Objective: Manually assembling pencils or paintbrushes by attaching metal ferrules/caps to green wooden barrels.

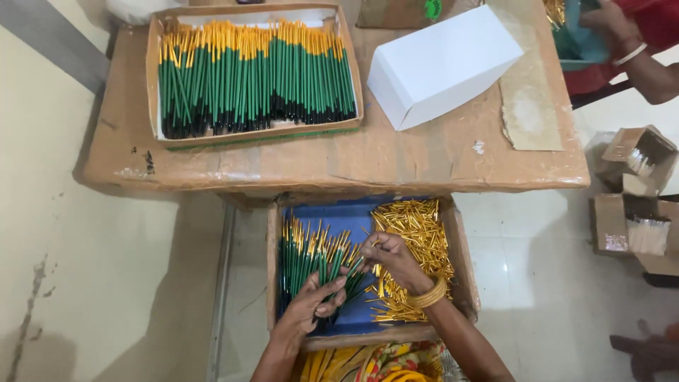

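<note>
The left hand [315, 301] has its fingers wrapped around a fanned bundle of green sticks [311, 258], gold-tipped ends pointing away so each is easy to reach. Just beside it, the right hand [392, 258] pinches its fingers together on something small, seemingly a gold cap [373, 244], at the tips of the bundle. Right of those fingers lies a heap of loose gold caps [417, 233], inside the same blue-lined tray [453, 283]. Farther ahead, the tabletop [318, 166] carries a box of finished sticks [254, 78] and a white box [442, 64].
</note>
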